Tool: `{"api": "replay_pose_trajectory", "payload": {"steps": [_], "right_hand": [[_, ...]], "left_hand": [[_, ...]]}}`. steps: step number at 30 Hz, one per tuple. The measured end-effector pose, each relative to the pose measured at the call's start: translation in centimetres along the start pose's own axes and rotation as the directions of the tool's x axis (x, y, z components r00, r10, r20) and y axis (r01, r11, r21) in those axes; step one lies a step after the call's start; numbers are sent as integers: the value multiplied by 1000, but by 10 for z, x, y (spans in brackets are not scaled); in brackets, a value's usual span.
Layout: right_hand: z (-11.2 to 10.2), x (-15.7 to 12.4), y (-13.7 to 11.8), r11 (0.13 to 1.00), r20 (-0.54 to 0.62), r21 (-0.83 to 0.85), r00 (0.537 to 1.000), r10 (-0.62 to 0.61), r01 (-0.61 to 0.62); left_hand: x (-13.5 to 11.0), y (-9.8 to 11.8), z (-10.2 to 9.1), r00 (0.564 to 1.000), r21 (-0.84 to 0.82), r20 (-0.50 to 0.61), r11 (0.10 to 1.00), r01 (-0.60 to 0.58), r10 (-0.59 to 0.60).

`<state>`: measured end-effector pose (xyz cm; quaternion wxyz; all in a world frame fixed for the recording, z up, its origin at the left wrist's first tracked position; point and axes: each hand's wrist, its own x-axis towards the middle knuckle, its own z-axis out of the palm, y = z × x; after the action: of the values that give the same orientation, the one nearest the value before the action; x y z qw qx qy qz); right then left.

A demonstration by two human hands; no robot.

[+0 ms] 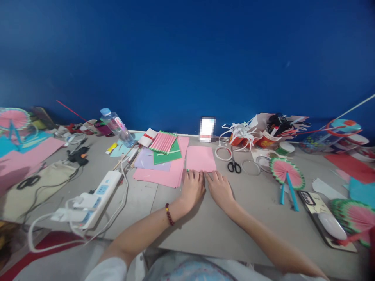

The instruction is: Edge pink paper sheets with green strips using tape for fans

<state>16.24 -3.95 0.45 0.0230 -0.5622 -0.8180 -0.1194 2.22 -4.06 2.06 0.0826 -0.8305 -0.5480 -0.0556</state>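
A sheet of pink paper (200, 157) lies in front of me on the table. My left hand (193, 188) is at its near left edge, fingers bent and closed on the paper's border. At the near right edge my right hand (220, 189) also grips the border, its index finger reaching toward the left hand. The thumbs are mostly hidden. Left of this sheet lie larger pink sheets (146, 176), with a purple sheet (143, 163), a green sheet (168, 157) and a pleated pink paper piece (163, 142) on top.
Black-handled scissors (234, 167) and a white tape roll (223, 153) sit right of the paper. Further right are a pink paper fan (287, 173) and a phone (312, 207) under a white mouse (331, 225). A power strip (101, 199) and a bottle (118, 127) stand left.
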Motion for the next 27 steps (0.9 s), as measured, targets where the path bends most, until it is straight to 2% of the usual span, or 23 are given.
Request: {"api": "replay_pose_trajectory", "payload": {"steps": [3,8,11,14,17,20,23,27], "right_hand": [[-4,1,-1,1000,29,-14,1000,-6,6],[-9,5,7,999,24,34,999,-25,24],[-6,12,20,994,-2,104,999,-40,40],[6,21,39,966,-48,252,998,-46,57],[20,29,56,861,-156,489,985,-70,139],[30,35,66,765,-241,605,966,-88,221],[34,37,72,721,-258,646,960,-106,253],[33,38,76,670,-262,695,960,-101,260]], "left_hand": [[-1,2,0,1000,15,12,1000,-7,7],[1,-5,2,1000,-64,7,998,-20,20],[11,-25,3,999,-186,25,982,-36,41],[23,-52,9,996,-359,56,932,-44,68],[32,-72,19,987,-460,-13,875,-151,163],[36,-78,28,969,-408,-96,879,-248,229],[38,-78,33,949,-302,-135,901,-312,284],[39,-78,32,946,-242,-148,916,-319,290]]}}
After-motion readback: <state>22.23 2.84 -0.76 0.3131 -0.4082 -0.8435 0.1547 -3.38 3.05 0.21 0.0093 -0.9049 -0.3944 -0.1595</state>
